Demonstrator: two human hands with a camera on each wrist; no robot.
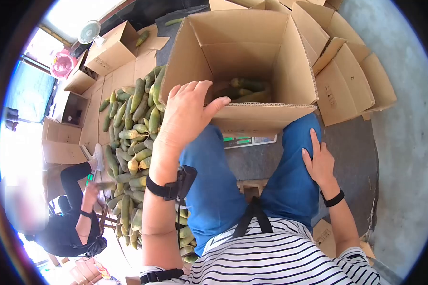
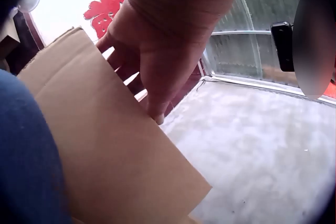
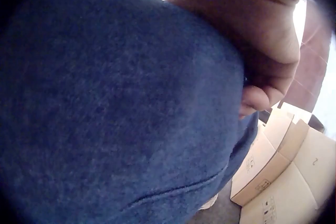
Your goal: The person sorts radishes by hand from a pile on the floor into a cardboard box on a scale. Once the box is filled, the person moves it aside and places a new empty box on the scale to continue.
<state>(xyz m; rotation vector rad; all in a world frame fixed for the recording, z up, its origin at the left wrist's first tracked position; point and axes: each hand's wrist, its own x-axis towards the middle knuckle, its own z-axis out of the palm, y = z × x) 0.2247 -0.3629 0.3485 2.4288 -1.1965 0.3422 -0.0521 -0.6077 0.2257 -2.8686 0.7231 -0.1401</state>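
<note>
My left hand (image 1: 188, 111) rests on the near left corner of a tall open cardboard box (image 1: 259, 114), its thumb lying along the rim. In the left wrist view the hand (image 2: 163, 50) meets the edge of the cardboard (image 2: 115, 140), its fingers partly hidden behind it. Several green radishes (image 1: 249, 85) lie at the bottom of the box. A scale (image 1: 245, 141) shows partly under the box's near side. My right hand (image 1: 321, 164) lies on my right knee with its fingers spread; in the right wrist view the hand (image 3: 262, 71) touches the blue trousers (image 3: 131, 98).
A large heap of radishes (image 1: 128, 161) covers the floor to the left. Another person (image 1: 66, 232) sits beyond it, one arm towards the heap. Open cardboard boxes (image 1: 345, 88) stand at the right by a grey wall (image 1: 404, 142). More boxes (image 1: 111, 50) and a fan (image 1: 89, 32) are at the back left.
</note>
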